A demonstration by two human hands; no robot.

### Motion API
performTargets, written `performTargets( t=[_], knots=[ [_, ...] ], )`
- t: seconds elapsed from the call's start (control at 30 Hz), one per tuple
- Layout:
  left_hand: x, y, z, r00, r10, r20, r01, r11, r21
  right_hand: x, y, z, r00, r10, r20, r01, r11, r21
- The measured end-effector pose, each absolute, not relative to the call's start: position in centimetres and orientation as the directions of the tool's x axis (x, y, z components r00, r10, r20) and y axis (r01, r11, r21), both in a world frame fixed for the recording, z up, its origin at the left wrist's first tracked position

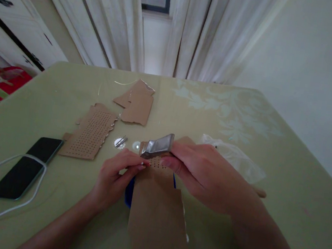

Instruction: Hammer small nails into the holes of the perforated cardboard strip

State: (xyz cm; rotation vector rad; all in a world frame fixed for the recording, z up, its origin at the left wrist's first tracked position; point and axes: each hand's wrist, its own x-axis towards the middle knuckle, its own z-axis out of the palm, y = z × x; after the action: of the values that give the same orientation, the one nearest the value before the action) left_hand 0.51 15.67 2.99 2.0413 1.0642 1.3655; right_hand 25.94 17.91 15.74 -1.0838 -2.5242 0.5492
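My right hand (199, 172) is closed round a hammer (158, 146) close to its metal head. The end of its wooden handle shows beyond my forearm. The hammer head hangs just above the fingertips of my left hand (118, 171), which pinch a small thing with a pale tip, too small to make out for sure. Those fingertips rest at the left edge of a piece of cardboard (158, 214) with rows of small holes at its far end. Under the cardboard, part of a blue object (128, 193) shows; the rest is hidden.
Several nails (121, 141) lie on a white disc, beside another round disc (136, 146). A perforated cardboard piece (90, 132), cardboard scraps (137, 106), a phone (26, 169) and a white cable (40, 160) lie left and behind. A clear plastic bag (238, 159) is right.
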Motion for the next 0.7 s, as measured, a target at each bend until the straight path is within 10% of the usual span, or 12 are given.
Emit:
performTargets(
  t=[0.7],
  knots=[
    [0.51,15.57,3.22,0.209,0.825,0.525,0.309,-0.566,0.765,26.07,18.14,15.74,-0.635,0.765,0.111,0.642,0.602,-0.475]
  ],
)
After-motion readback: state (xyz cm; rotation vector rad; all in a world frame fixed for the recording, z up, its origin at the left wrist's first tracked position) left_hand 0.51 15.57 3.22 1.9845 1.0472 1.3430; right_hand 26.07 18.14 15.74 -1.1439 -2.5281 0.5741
